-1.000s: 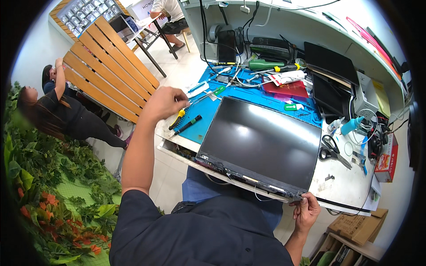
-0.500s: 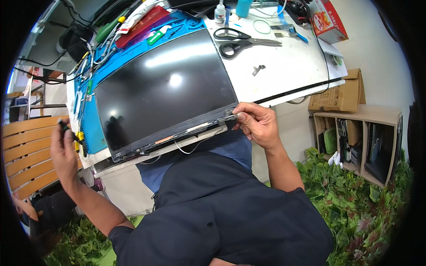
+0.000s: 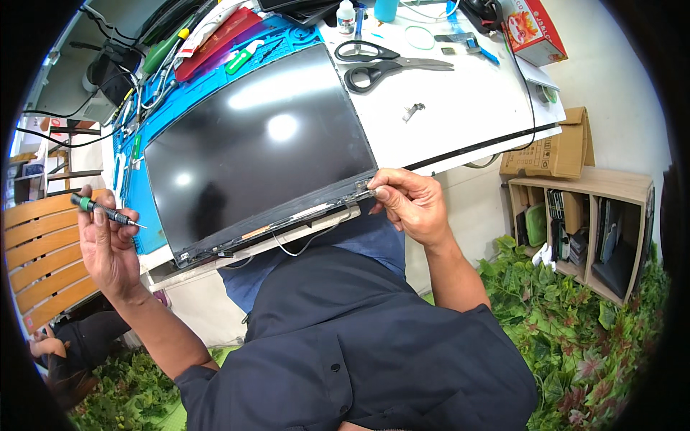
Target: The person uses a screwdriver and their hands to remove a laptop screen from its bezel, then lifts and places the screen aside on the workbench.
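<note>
A laptop screen (image 3: 251, 158), dark and frameless-looking, lies face up across the near edge of the worktable. My right hand (image 3: 413, 205) is at its near right corner, thumb and forefinger closed on a small metal hinge (image 3: 363, 192) there; the fingers partly hide it. Raised off the screen's left side, my left hand (image 3: 111, 251) grips a small screwdriver (image 3: 97, 208) with a green and black handle, its thin tip pointing right. A thin white cable (image 3: 295, 253) hangs in a loop below the screen's near edge. Another small metal bracket (image 3: 413, 111) lies on the white tabletop.
Black scissors (image 3: 381, 66), a white dropper bottle (image 3: 346, 18) and a blue brush (image 3: 480, 49) lie or stand beyond the screen. A blue mat (image 3: 147, 194) underlies its left part. Tools crowd the far left. A wooden chair (image 3: 43, 244) stands left, a cubby shelf (image 3: 586, 188) right.
My left hand has turned and the screwdriver now shows plainly, tip toward the right. My right hand stays at the screen's corner. The whole view has shifted slightly.
</note>
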